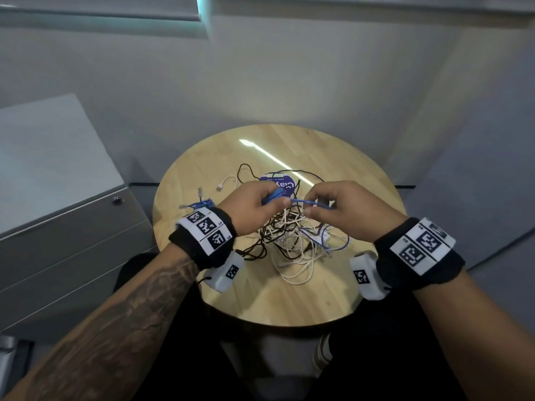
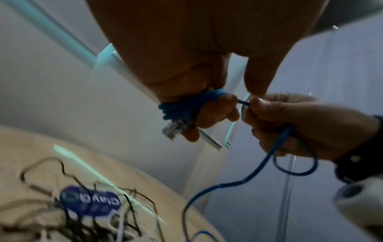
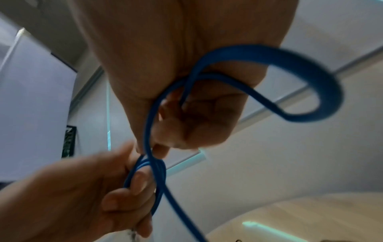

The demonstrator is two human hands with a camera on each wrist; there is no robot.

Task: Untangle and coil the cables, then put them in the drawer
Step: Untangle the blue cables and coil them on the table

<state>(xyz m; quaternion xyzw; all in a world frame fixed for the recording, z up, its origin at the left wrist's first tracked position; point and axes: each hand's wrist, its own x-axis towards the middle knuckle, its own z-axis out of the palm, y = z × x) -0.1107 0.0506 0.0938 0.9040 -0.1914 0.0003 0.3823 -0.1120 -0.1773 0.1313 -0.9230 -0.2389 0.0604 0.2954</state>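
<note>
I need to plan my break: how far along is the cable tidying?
Early. Done: one small blue cable lies apart on the round wooden table, seemingly bundled. In hand: the left hand holds blue cable wound round its fingers while the right hand feeds more. Left: the tangled black and white cables, and the grey drawer cabinet is closed.

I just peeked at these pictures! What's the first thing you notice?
The blue cable, stretched between the left hand and right hand above the round wooden table. Several turns are wound around the left hand's fingers. Beneath lies a messy tangle of black and white cables.
</note>
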